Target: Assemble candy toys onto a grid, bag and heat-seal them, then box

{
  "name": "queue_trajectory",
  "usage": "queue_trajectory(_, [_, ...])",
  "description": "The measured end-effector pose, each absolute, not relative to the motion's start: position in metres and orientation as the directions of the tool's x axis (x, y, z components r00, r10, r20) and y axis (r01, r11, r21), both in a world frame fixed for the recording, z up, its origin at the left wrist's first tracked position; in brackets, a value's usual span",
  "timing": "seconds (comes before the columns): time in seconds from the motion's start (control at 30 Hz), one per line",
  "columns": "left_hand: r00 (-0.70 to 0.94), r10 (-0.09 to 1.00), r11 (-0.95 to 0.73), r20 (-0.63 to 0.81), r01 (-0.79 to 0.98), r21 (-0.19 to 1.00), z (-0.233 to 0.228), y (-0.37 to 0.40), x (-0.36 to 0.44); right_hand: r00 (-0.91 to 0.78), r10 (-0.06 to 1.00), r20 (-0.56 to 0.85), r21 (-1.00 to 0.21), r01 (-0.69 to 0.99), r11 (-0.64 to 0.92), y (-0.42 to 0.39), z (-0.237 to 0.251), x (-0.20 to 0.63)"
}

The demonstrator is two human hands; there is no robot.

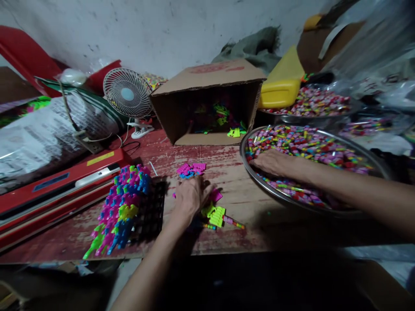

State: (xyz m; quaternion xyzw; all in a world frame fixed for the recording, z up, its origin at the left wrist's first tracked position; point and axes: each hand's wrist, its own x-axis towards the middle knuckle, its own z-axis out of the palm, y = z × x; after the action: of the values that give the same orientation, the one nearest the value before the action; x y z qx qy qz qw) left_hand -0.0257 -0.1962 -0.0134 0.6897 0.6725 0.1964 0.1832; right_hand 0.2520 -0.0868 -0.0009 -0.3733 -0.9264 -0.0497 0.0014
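Note:
My left hand [191, 196] rests on the worn red table, fingers curled over small neon plastic pieces; a yellow-green piece [216, 214] and a pink piece [215, 195] lie right beside it. My right hand [272, 163] reaches into a wide metal bowl [285, 199], palm down among the many small colourful wrapped candies [311, 144]. A candy stick [234, 222] lies by the yellow-green piece. A small heap of pink and blue pieces [191, 169] sits just beyond my left hand. Whether either hand grips anything is hidden.
A black tray [152, 211] stacked with neon plastic pieces [121, 207] sits left of my left hand. Behind are an open cardboard box [207, 101] with more pieces, a small white fan [128, 95], a red heat sealer [58, 185], a yellow container [282, 88], a second candy bowl [308, 116].

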Motion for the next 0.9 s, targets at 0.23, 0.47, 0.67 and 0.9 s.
queue_trajectory(0.23, [0.03,1.0,-0.021,-0.009,0.859,0.512,-0.025,-0.18,-0.002,-0.638,0.738,-0.218,0.177,0.718,0.673,-0.098,0.024,0.252])
queue_trajectory(0.47, [0.193,0.981,-0.109,-0.021,0.64,0.761,-0.012,-0.177,0.004,-0.558,0.769,0.313,-0.086,0.789,0.608,-0.13,0.059,0.25])
queue_trajectory(0.67, [0.347,0.919,0.193,-0.188,0.02,0.981,0.001,-0.215,-0.011,-0.275,0.887,0.37,-0.671,0.581,0.46,-0.216,0.046,0.199])
queue_trajectory(0.9, [0.362,0.912,0.309,-0.194,-0.293,0.905,-0.011,-0.253,-0.023,-0.268,0.962,-0.053,-0.99,0.138,-0.016,-0.241,-0.017,0.166])
